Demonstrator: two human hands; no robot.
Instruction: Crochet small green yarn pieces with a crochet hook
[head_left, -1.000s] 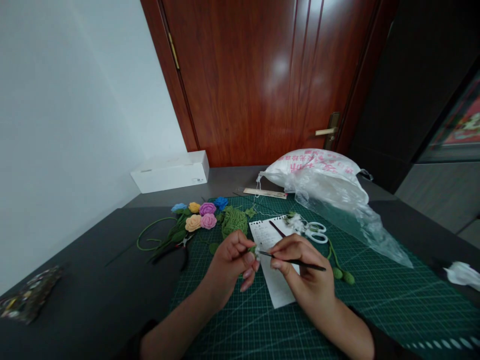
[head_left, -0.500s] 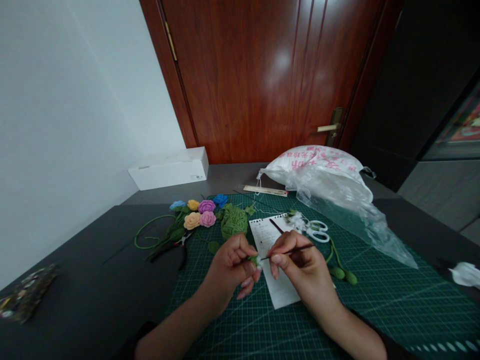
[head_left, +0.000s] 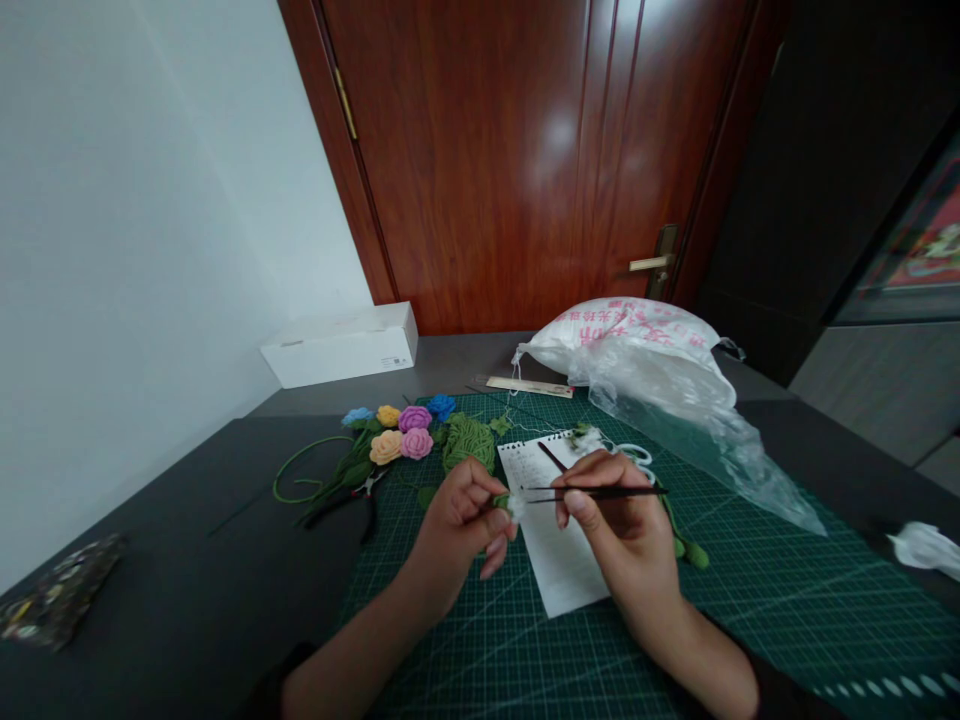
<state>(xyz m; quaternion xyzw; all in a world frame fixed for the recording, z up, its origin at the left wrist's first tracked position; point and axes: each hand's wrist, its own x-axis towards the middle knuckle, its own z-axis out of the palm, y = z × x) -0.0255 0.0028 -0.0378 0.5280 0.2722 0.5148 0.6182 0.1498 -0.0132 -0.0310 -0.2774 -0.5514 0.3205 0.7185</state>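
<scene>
My left hand (head_left: 466, 515) pinches a small green crocheted piece (head_left: 501, 503) with a tuft of white stuffing (head_left: 516, 506) at its right end. Dark tweezers (head_left: 611, 492) lie across the fingers of my right hand (head_left: 619, 520), which is closed on them. Their two slim prongs are spread and point left, close to the stuffing; whether they touch it I cannot tell. Under the hands is a notebook sheet with handwriting (head_left: 559, 560), on a green cutting mat (head_left: 480, 650). A ball of green yarn (head_left: 469, 443) sits just behind my left hand.
Crocheted flowers (head_left: 415, 420) and black-handled pliers (head_left: 367, 487) lie left. White scissors (head_left: 637, 455), partly hidden, and more white stuffing (head_left: 587, 440) are behind my right hand. A large plastic bag (head_left: 637, 345) stands back right, a white box (head_left: 341, 345) back left.
My right hand has moved right, away from the left. The tweezers' prongs now show apart, and the white tuft is more visible. The left hand still holds the green piece.
</scene>
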